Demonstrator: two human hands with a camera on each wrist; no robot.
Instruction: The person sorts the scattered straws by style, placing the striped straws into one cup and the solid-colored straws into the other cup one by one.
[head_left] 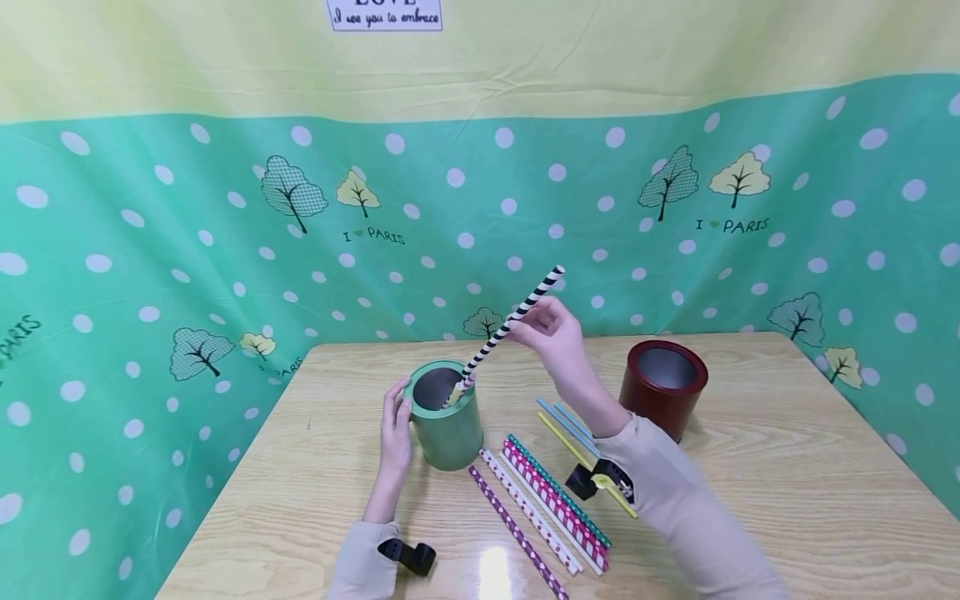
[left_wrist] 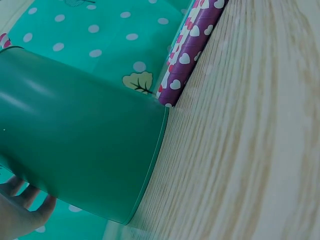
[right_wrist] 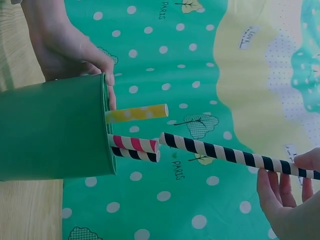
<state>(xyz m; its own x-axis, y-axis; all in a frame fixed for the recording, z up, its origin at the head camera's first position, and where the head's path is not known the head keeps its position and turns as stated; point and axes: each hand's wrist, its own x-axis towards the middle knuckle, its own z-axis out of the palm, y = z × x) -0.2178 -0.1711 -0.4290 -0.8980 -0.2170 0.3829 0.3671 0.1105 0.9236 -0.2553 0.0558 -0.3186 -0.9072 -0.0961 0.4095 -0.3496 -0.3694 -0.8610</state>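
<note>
A pale wood-grain surface (head_left: 795,475) is occupied by a green cylindrical container (head_left: 450,437) and, well apart to the right, a dark red cylindrical container (head_left: 655,404). The green container's rim is gripped by the left hand (head_left: 396,425). By the right hand (head_left: 553,332), a tilted black-and-white striped straw (right_wrist: 235,155) is pinched, its lower end positioned at the green container's mouth.

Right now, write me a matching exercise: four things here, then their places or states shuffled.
1. Dark red cylindrical container
2. Green cylindrical container
3. Topmost black-and-white striped straw
4. Purple straw with white hearts

A. Lying on the wood-grain tabletop
B. Pinched by the right fingers
C. Standing at the tabletop's right side
D. Touched by the left fingers

Pairs: 1-C, 2-D, 3-B, 4-A
</note>
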